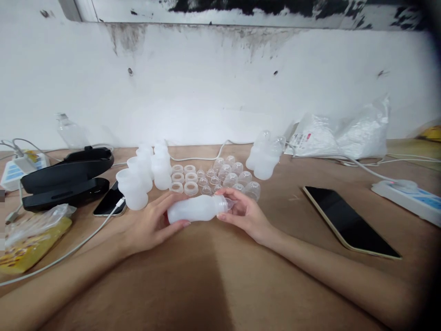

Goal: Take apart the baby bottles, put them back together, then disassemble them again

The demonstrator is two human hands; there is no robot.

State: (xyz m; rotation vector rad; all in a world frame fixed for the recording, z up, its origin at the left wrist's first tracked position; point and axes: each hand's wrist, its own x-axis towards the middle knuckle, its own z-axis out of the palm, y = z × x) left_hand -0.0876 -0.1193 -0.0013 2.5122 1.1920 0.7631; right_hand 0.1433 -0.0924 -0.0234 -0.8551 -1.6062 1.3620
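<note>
The feeding bottle (193, 209) lies on its side at the centre of the frame, held in both hands. The left hand (149, 220) is closed around its base end. The right hand (251, 216) grips the neck end, thumb and fingers on either side of the collar (221, 203), with a clear teat pointing out beyond it to the right. Whether the collar is fully tightened cannot be told. No clear dome cap covers this teat.

Completed work, as judged from appearance: two capped bottles (263, 158) stand right of centre near the back of the table, each with a clear dome on top. The bottle in hand is judged part-assembled, its collar and teat in place and its cap lacking.

Outstanding work: a cluster of open bottles (136, 191), left of centre, has no tops fitted; overlap prevents a firm count. Six ring collars (190, 188) lie in two columns at the centre, behind the held bottle. A group of loose teats (202, 180) lies just right of them, followed by several dome caps (245, 178), some partly hidden by the right hand. By this evidence, most units are unassembled.
</note>
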